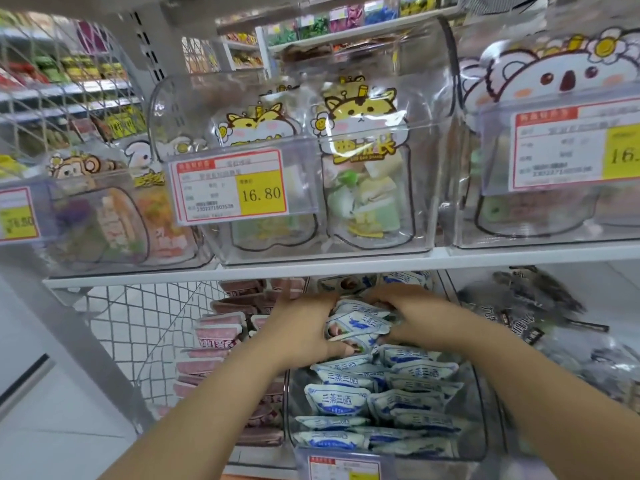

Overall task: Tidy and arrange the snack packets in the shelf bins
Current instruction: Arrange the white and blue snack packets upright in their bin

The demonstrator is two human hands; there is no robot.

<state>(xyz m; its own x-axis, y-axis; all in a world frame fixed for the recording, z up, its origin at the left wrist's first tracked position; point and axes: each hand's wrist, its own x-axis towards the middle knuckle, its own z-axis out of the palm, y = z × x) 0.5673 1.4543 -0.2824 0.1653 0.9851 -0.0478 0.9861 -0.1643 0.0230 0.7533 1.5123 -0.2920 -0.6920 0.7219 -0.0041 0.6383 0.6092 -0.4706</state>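
Left hand [304,329] and right hand [414,323] clasp a cluster of blue-and-white snack packets [358,323] at the clear bin's [482,410] back; light, soft, likely slippery, best pressed from both sides.

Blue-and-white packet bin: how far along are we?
Done: front blue-and-white packets lie in rough rows in the clear bin. In hand: left hand and right hand grip a bunch at the back. Left: dark packets on the right look jumbled.
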